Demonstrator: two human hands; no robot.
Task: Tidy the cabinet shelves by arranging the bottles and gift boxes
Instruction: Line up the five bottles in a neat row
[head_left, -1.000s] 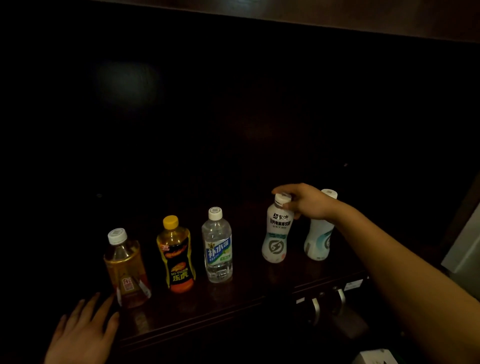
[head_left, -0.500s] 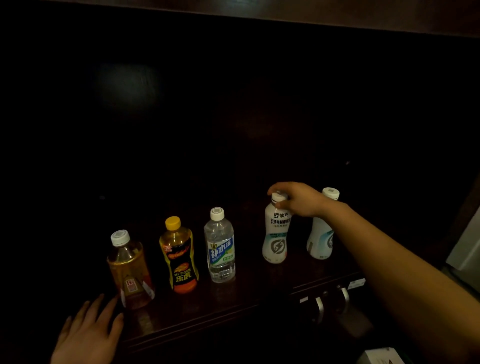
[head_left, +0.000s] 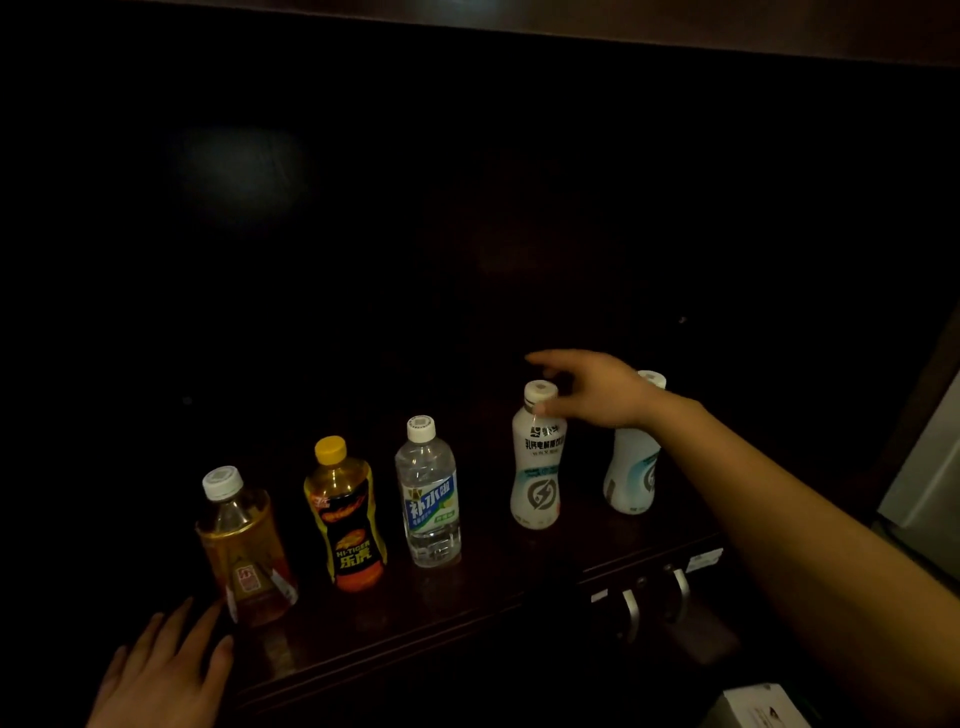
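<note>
The white bottle (head_left: 537, 467) stands upright on the cabinet shelf (head_left: 363, 623), fourth in a row of five. The right hand (head_left: 597, 387) hovers at its cap, fingers (head_left: 543, 358) loosely spread, thumb by the neck. The left hand (head_left: 166, 675) lies flat at the shelf edge, fingers spread, beside the amber bottle (head_left: 244, 551).

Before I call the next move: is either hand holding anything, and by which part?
Nothing is gripped. The right hand hovers open beside the cap of the nearer white plastic bottle, thumb by its neck; the left hand is empty.
</note>
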